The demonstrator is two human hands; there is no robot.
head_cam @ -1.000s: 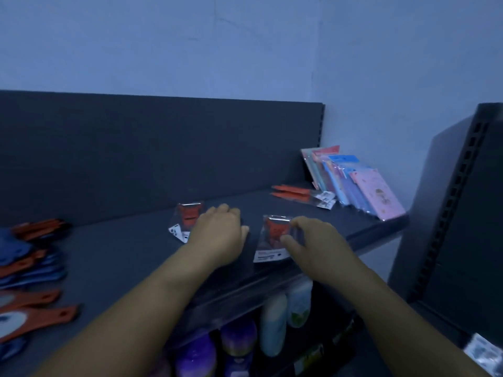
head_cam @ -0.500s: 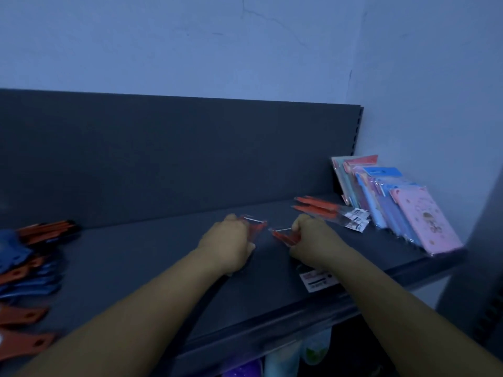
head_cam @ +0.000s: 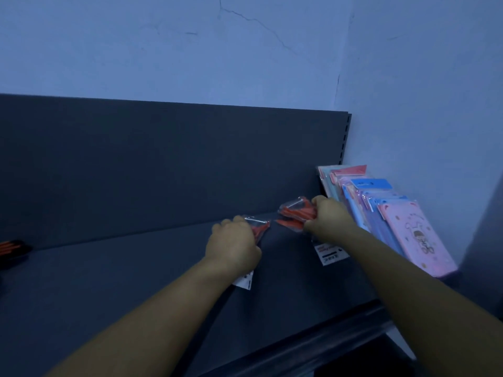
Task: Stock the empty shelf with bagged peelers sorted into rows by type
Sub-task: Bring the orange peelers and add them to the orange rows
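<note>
On the dark shelf [head_cam: 136, 281] both my hands hold clear bags with orange peelers inside. My left hand [head_cam: 234, 247] grips one bagged orange peeler [head_cam: 260, 229] near the middle of the shelf; its white label sticks out under my wrist. My right hand [head_cam: 328, 216] grips another bagged orange peeler [head_cam: 295, 210] further right, over a small pile of the same orange peelers [head_cam: 290, 225] lying by the back panel. A white label [head_cam: 329, 253] of that pile shows below my right wrist.
Flat blue and pink packets [head_cam: 402, 227] lean in a row at the shelf's right end against the wall. More orange peelers [head_cam: 12, 246] lie at the far left edge. The dark back panel [head_cam: 163, 164] rises behind the shelf.
Both hands have carried their bagged peelers from the shelf's front edge to the right and back, my right hand reaching the orange pile. The view has swung right.
</note>
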